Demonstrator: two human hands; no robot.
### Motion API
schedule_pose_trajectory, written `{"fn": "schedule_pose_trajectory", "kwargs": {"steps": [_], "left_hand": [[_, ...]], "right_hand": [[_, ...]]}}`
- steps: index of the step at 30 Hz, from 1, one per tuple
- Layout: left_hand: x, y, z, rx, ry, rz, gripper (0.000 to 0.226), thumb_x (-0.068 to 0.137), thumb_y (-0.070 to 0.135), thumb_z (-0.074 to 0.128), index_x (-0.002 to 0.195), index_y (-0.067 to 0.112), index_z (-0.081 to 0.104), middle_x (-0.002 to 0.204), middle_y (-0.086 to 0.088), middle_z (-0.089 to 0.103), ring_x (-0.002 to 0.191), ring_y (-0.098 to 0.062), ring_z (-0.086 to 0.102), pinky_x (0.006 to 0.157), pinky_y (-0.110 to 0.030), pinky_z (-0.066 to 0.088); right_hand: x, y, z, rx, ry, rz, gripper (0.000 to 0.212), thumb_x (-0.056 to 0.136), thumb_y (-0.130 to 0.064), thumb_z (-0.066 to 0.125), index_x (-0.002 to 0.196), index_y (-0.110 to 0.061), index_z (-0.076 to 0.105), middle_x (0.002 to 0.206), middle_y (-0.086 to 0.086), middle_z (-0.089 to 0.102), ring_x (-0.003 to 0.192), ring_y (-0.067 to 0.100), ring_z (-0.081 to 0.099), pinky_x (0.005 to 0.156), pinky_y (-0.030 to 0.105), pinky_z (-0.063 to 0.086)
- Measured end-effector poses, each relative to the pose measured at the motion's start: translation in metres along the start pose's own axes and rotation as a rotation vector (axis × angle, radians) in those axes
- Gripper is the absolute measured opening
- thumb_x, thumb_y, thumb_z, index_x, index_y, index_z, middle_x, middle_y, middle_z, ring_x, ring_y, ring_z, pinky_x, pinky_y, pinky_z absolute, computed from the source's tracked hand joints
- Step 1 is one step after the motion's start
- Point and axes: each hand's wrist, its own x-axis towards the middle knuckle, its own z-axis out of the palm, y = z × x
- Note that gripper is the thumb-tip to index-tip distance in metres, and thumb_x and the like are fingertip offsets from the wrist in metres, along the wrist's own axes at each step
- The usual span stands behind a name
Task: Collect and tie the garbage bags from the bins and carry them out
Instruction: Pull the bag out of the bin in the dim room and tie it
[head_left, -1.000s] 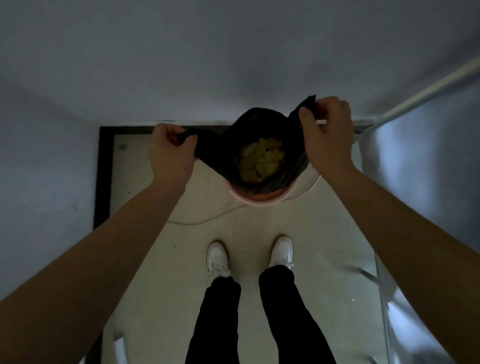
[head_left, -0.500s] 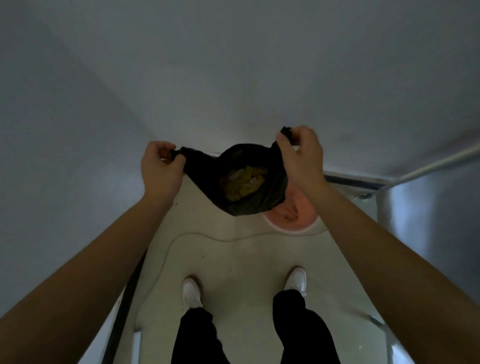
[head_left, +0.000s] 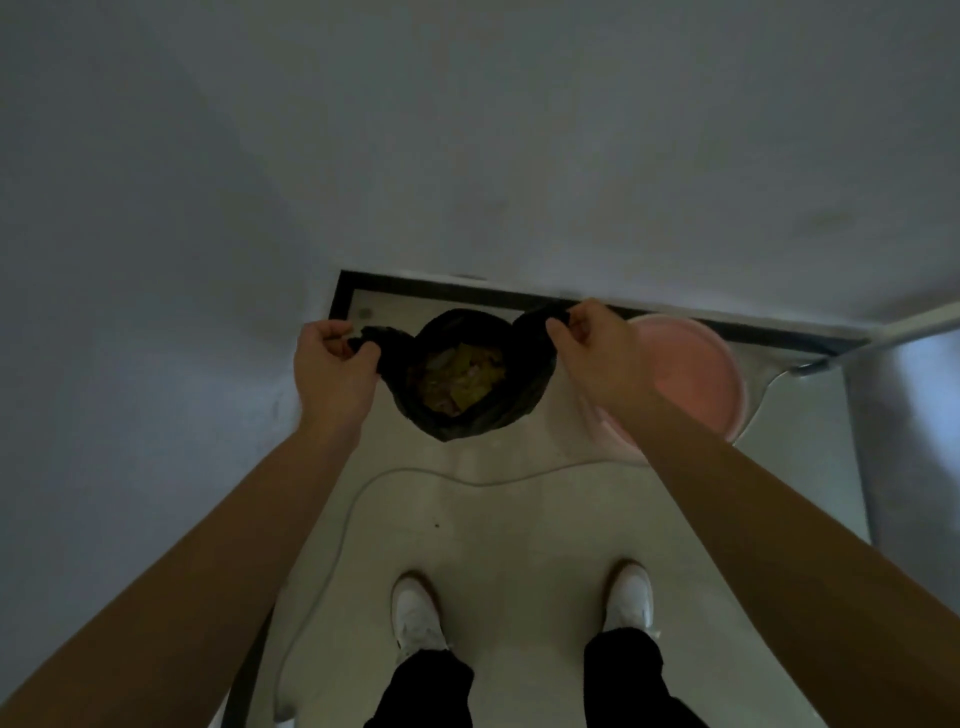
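Between both hands hangs a black garbage bag (head_left: 470, 415), mouth open.

One head-worn view (wide-angle, its edges bowed) looks steeply down from standing height, facing the wall (head_left: 467, 130) across the top, the floor (head_left: 519, 530) below, and the wearer's own shoes (head_left: 415, 613) near the bottom edge.

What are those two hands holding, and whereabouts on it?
A black garbage bag, its mouth open. The left hand pinches the rim's left corner and the right hand pinches its right corner, so the bag hangs between them, beside the pink bin.
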Motion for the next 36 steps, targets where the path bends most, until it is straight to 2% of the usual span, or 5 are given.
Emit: {"fn": "schedule_pose_trajectory", "kwargs": {"steps": [13, 18, 23, 30, 36], "left_hand": [[0.051, -0.231, 0.053, -0.098, 0.132, 0.096, 0.117, 0.065, 0.07, 0.074, 0.155, 0.02, 0.017, 0.151, -0.003, 0.039, 0.137, -0.011, 0.041, 0.097, -0.006, 0.038], [0.079, -0.32, 0.065, 0.208, -0.106, 0.102, 0.155, 0.041, 0.086, 0.074, 0.157, 0.026, -0.008, 0.166, 0.004, 0.002, 0.151, -0.008, 0.008, 0.124, -0.044, 0.016], [0.131, -0.322, 0.099, 0.161, -0.243, 0.447, 0.12, 0.057, 0.05, 0.089, 0.148, 0.041, 0.013, 0.141, 0.042, 0.032, 0.13, 0.023, 0.033, 0.106, -0.009, 0.034], [0.194, -0.289, 0.156, -0.073, -0.326, 0.358, 0.118, 0.076, 0.038, 0.084, 0.157, 0.034, -0.001, 0.136, 0.016, 0.049, 0.118, -0.002, 0.055, 0.102, -0.033, 0.048], [0.174, -0.284, 0.168, -0.165, -0.319, 0.272, 0.025, 0.094, 0.039, 0.065, 0.098, 0.015, 0.07, 0.101, -0.006, 0.074, 0.097, -0.024, 0.071, 0.098, -0.047, 0.054]], "right_hand": [[0.008, 0.201, 0.161, -0.051, -0.158, 0.06, 0.123, 0.069, -0.082, 0.059, 0.155, -0.028, -0.012, 0.164, -0.009, -0.011, 0.15, 0.011, -0.007, 0.122, 0.041, 0.005], [0.026, 0.257, 0.221, 0.037, -0.204, 0.009, 0.142, 0.057, -0.084, 0.068, 0.152, -0.03, -0.023, 0.162, -0.011, -0.021, 0.149, 0.009, -0.012, 0.123, 0.043, 0.006], [0.076, 0.269, 0.26, 0.242, -0.054, -0.256, 0.13, 0.054, -0.074, 0.081, 0.155, -0.029, 0.013, 0.156, -0.012, 0.027, 0.145, 0.008, 0.028, 0.117, 0.042, 0.032], [0.143, 0.263, 0.287, 0.582, 0.052, -0.264, 0.028, 0.086, -0.046, 0.069, 0.106, -0.031, 0.056, 0.142, -0.002, 0.05, 0.132, 0.011, 0.048, 0.109, 0.032, 0.041], [0.136, 0.246, 0.278, 0.73, -0.08, -0.142, 0.045, 0.089, -0.035, 0.07, 0.127, -0.022, 0.05, 0.114, -0.012, 0.062, 0.102, 0.004, 0.064, 0.079, 0.014, 0.055]]}}
